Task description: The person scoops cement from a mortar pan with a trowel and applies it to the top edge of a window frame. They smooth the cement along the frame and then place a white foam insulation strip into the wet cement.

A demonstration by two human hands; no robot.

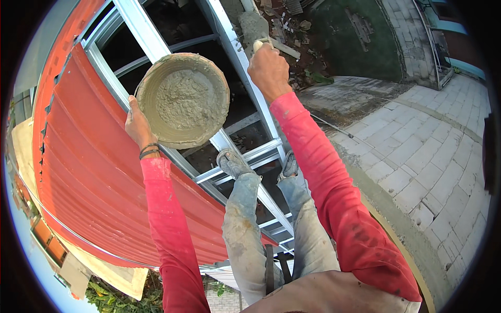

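Observation:
My left hand (136, 121) grips the left rim of a round bucket (219, 104) holding thick, wet grey mortar (182, 96). My right hand (269, 70), to the right of the bucket and higher, is closed on the pale handle of a trowel (258, 46), whose blade appears coated in mortar (252, 23) at the top of the view. My feet (232, 161) in dusty shoes rest on light metal framing (261, 148) below the bucket, with dark gaps between the members.
Red corrugated roofing (83, 167) slopes along the left, with a cable near its lower edge. Down on the right lie a grey block surface (417, 156), a green patch (360, 41) and rubble (297, 41). Plants (109, 289) and buildings show at lower left.

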